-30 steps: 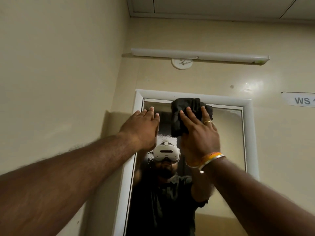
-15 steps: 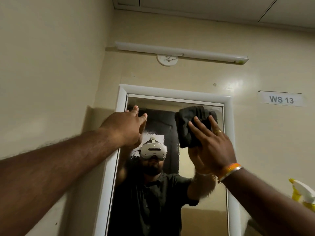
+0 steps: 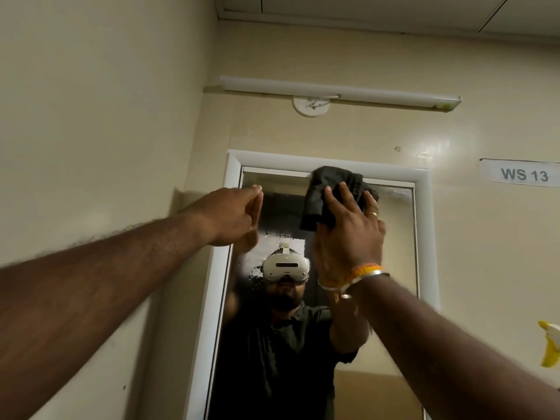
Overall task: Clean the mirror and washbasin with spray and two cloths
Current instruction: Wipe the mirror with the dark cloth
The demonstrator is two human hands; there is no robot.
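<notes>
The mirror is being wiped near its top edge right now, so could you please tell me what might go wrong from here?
1. The right hand presses the dark cloth with straight fingers; half of it hangs loose and could slip down.
2. The left hand rests at the mirror by the white frame and may leave smudges.
3. Droplets above the reflected headset could dry into streaks.

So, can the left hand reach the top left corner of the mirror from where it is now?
Probably yes. The left hand is already up at the mirror near its top left corner, with nothing between them. The right hand presses the dark cloth further right, out of its way.
</notes>
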